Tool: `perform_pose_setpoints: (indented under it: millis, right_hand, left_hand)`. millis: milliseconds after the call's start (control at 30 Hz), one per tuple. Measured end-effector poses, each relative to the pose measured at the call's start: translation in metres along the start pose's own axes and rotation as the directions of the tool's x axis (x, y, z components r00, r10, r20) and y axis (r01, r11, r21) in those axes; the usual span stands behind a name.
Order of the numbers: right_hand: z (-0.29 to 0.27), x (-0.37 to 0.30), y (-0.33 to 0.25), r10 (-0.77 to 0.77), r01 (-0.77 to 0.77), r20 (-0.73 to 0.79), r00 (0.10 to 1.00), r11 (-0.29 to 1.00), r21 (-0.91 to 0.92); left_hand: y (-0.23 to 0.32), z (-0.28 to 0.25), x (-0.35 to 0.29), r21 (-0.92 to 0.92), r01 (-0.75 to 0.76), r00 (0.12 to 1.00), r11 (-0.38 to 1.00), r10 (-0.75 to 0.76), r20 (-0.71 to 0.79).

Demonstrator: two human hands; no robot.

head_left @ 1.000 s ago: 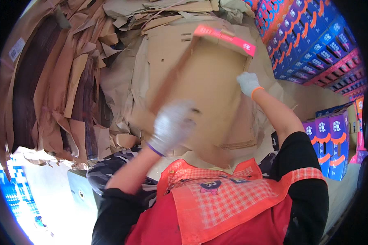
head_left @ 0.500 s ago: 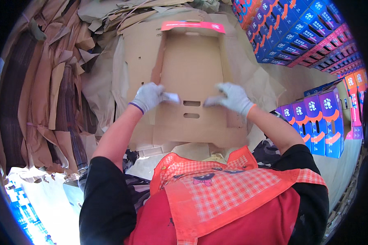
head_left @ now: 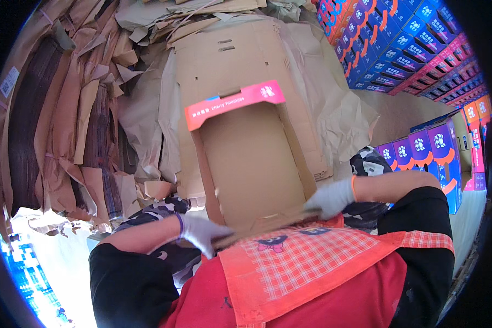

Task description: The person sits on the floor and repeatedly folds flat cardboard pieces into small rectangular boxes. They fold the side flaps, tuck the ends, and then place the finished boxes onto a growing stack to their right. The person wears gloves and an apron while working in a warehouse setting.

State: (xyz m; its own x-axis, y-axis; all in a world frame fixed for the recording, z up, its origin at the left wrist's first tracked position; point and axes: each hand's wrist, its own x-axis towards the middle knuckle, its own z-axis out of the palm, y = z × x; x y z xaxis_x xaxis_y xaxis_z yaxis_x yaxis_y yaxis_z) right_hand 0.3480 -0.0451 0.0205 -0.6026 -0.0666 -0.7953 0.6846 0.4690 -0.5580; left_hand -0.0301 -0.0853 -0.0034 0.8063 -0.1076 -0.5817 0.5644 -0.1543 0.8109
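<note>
An open cardboard box [head_left: 251,158] with brown inside faces and a pink-red printed far end panel [head_left: 235,103] is tilted toward me, its near end against my apron. My left hand [head_left: 201,232], in a white glove, grips the near left corner, fingers pointing inward and partly hidden by the edge. On the near right corner, my gloved right hand [head_left: 331,200] is closed round the cardboard, its fingertips on the near flap. The near end panel [head_left: 270,220] looks partly folded up between my hands. Beneath the box lies a stack of flat cardboard blanks [head_left: 232,60] with slots.
Tall bundles of flat cardboard wrapped in brown paper [head_left: 57,126] stand on the left. Crumpled brown paper [head_left: 333,104] surrounds the blank stack. Blue and pink printed boxes [head_left: 399,49] are piled at the far right, with purple-blue boxes [head_left: 421,150] nearer.
The box has come toward me off the middle of the stack and turned slightly. Both hands moved nearer my body and apart, onto its near corners. The near end has risen.
</note>
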Motion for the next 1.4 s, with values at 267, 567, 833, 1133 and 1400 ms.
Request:
perform_pose_setpoints:
  millis: [267, 567, 833, 1133, 1400]
  right_hand:
    - [-0.048, 0.048, 0.101, 0.129, -0.037, -0.979, 0.157, 0.991, 0.125]
    - [-0.070, 0.057, 0.136, 0.701, 0.758, -0.644, 0.307, 0.229, 0.611]
    - [-0.127, -0.100, -0.064, -0.248, -0.270, -0.968, 0.048, 0.930, -0.251]
    - [-0.144, -0.024, -0.043, 0.068, 0.399, -0.756, -0.651, 0.878, -0.264]
    - [-0.110, -0.059, -0.044, 0.071, -0.188, -0.936, -0.344, 0.972, 0.142]
  left_hand:
    - [-0.083, -0.065, 0.013, -0.094, 0.511, 0.005, 0.855, -0.112, -0.994]
    - [-0.081, -0.042, 0.123, -0.036, -0.982, -0.093, 0.185, -0.643, -0.760]
    - [-0.048, -0.049, 0.227, -0.525, -0.727, 0.678, -0.442, -0.346, -0.648]
    - [0.125, -0.034, 0.088, 0.676, 0.118, 0.182, 0.727, 0.654, -0.735]
    - [0.159, -0.135, 0.029, 0.433, 0.545, 0.226, 0.718, 0.372, -0.901]
